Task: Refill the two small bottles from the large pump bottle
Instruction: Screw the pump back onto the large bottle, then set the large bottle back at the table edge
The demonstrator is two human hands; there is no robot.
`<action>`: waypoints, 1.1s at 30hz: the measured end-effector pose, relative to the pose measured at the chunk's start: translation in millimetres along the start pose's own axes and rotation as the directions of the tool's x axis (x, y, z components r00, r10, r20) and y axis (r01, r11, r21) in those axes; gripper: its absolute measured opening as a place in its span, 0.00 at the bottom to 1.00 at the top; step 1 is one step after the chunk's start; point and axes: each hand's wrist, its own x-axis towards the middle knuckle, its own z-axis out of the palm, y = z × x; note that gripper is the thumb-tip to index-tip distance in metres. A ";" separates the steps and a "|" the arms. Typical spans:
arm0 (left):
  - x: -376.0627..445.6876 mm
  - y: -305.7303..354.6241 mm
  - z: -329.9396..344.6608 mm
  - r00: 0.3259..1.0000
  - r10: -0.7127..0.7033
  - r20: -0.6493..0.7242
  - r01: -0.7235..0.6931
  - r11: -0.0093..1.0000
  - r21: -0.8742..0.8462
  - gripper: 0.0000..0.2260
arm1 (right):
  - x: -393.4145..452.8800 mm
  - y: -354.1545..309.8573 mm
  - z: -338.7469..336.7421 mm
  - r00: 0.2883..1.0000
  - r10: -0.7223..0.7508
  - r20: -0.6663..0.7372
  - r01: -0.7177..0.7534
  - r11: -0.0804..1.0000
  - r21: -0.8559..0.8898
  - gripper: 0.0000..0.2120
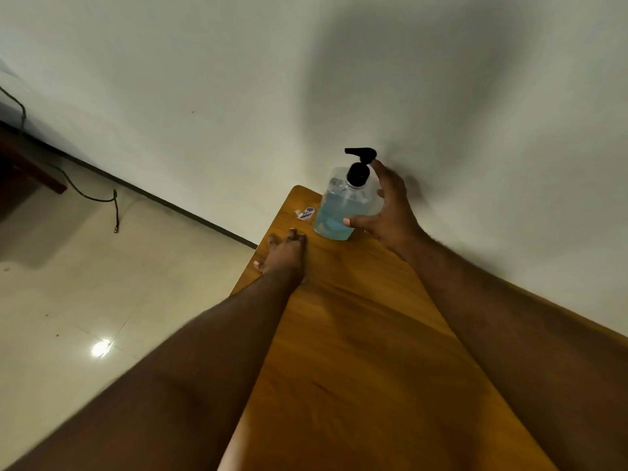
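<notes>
The large pump bottle [343,202] is clear, holds blue liquid and has a black pump head. It stands at the far end of the wooden table [356,334], close to the wall. My right hand [387,209] is spread around the bottle's right side, thumb touching its lower front, fingers apart behind it; it is not closed on it. My left hand [283,254] lies flat on the table's left edge, fingers together, holding nothing. No small bottles are in view.
A small blue and white sticker [304,213] is on the tabletop left of the bottle. A white wall runs right behind the table. To the left is tiled floor with a black cable [102,198] and a dark piece of furniture [27,168].
</notes>
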 end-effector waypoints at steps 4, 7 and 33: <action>-20.7 10.5 8.3 1.000 0.006 -0.028 -0.005 1.000 0.030 0.37 | -60.6 33.1 -23.3 0.993 0.115 0.008 -0.115 0.993 -0.006 0.41; -51.2 28.3 41.7 0.998 0.058 -0.031 -0.051 0.981 0.188 0.32 | -121.7 72.4 -55.8 0.963 0.181 0.202 -0.135 0.966 -0.222 0.32; -236.4 365.8 344.3 0.932 0.363 0.012 -0.338 0.881 -0.331 0.26 | -491.5 302.2 -237.3 0.881 0.453 0.138 -0.466 0.881 0.082 0.34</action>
